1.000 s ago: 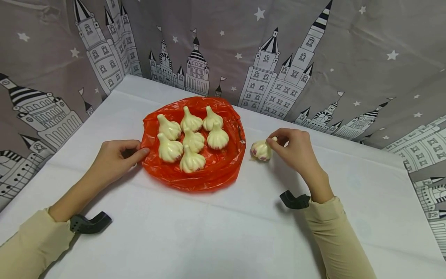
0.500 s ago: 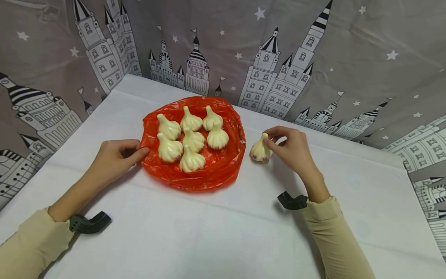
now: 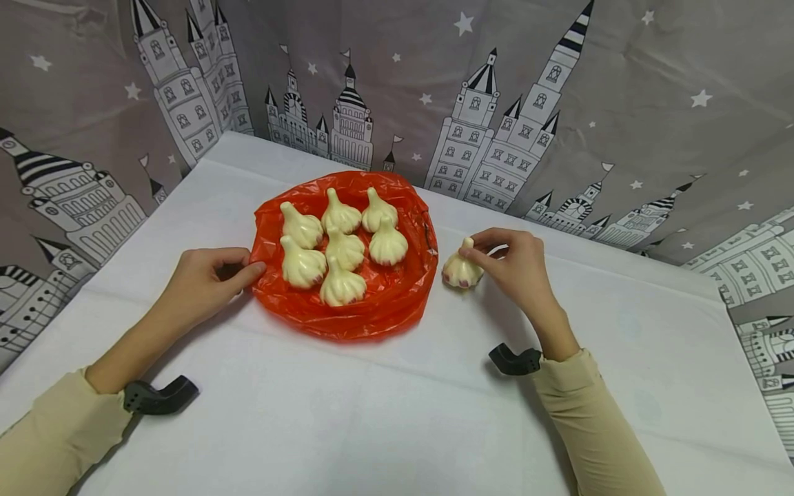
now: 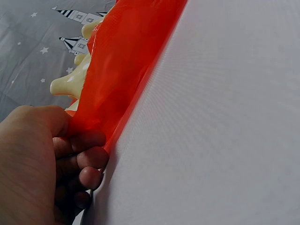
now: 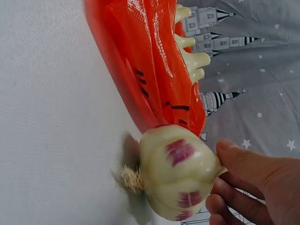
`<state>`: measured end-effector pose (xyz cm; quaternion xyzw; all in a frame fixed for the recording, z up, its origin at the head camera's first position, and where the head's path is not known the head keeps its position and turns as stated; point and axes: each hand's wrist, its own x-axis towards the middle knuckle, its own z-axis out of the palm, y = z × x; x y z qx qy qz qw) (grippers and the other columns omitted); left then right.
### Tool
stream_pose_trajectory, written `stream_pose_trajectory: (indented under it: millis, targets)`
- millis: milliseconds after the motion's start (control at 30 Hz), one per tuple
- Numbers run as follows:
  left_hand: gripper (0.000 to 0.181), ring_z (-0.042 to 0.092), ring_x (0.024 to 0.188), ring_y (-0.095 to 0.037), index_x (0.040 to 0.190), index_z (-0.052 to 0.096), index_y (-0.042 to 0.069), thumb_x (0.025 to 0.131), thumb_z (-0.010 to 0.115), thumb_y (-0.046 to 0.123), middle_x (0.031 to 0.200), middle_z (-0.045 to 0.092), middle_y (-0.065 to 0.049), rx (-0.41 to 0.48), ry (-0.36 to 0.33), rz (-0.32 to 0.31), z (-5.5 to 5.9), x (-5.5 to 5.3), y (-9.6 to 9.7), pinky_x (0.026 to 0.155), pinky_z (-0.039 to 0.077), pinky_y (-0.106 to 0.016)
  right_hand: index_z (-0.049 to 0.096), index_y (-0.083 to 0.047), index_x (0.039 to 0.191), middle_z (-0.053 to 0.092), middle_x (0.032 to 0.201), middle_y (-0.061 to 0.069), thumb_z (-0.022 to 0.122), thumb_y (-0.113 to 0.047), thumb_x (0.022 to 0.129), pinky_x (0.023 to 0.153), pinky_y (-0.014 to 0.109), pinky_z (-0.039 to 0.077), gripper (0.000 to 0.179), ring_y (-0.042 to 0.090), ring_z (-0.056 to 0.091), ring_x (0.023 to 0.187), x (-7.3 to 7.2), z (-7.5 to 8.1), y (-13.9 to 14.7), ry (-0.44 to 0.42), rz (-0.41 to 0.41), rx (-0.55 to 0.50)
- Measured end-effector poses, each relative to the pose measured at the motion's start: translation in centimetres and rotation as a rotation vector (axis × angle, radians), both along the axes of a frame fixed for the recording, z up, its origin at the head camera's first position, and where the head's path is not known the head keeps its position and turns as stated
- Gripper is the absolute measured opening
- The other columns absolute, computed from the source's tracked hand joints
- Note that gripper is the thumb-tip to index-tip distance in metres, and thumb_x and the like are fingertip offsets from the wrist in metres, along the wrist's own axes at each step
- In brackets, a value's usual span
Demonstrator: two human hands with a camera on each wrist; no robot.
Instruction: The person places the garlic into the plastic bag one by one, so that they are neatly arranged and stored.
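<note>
My left hand (image 3: 207, 279) pinches the left rim of a red plastic bag (image 3: 347, 324), thumb inside and fingers outside, as the left wrist view also shows. Inside the bag sit several pale garlic bulbs (image 3: 303, 265), necks pointing up. To the right of the bag, my right hand (image 3: 515, 262) pinches one more garlic bulb (image 5: 176, 171) by its neck between thumb and fingers. That bulb stands nearly upright, close over the table, with purple patches and a tuft of roots at its base. In the right wrist view it overlaps the bag's edge.
A white cloth covers the table (image 3: 347, 420). Behind it and at both sides hangs a grey curtain (image 3: 397, 83) printed with castles and stars. Each wrist wears a black camera mount (image 3: 163, 397) near the beige sleeve (image 3: 595, 413).
The bulb in my right hand has turned from tilted to nearly upright and shifted slightly left with the hand. My left hand and the bag stay as they were.
</note>
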<state>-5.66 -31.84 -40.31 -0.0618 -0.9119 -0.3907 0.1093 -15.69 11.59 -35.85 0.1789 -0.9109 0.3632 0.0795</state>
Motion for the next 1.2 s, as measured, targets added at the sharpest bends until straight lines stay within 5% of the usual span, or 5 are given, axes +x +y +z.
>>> stream_pose_trajectory:
  millis: [267, 867, 1200]
  targets:
    - [0.016, 0.049, 0.070, -0.010, 0.077, 0.067, 0.016, 0.092, 0.071, 0.020, 0.068, 0.059, 0.001, 0.001, -0.006, 0.002, -0.1, 0.0, 0.0, 0.061, 0.039, -0.016, 0.079, -0.016, 0.097, 0.076, 0.086, -0.002, 0.079, -0.029, 0.084, 0.066, 0.021, 0.054, 0.018, 0.011, 0.068, 0.076, 0.1, 0.4, -0.1, 0.046, 0.002, 0.016]
    - [0.015, 0.049, 0.070, -0.010, 0.077, 0.068, 0.015, 0.092, 0.071, 0.020, 0.069, 0.060, 0.001, 0.000, -0.005, 0.011, 0.0, 0.1, -0.1, 0.061, 0.040, -0.015, 0.078, -0.014, 0.097, 0.075, 0.088, -0.005, 0.078, -0.030, 0.085, 0.073, 0.030, 0.057, 0.020, 0.005, 0.066, 0.078, 0.8, 4.0, -3.7, 0.165, 0.092, -0.161]
    - [0.016, 0.049, 0.069, -0.009, 0.076, 0.067, 0.014, 0.091, 0.072, 0.018, 0.070, 0.060, 0.000, 0.016, 0.011, -0.006, -0.1, 0.0, -0.1, 0.061, 0.040, -0.015, 0.077, -0.015, 0.100, 0.075, 0.094, -0.005, 0.077, -0.030, 0.087, 0.076, 0.027, 0.056, 0.020, 0.005, 0.065, 0.083, 1.2, 5.1, -7.3, 0.090, 0.218, -0.186]
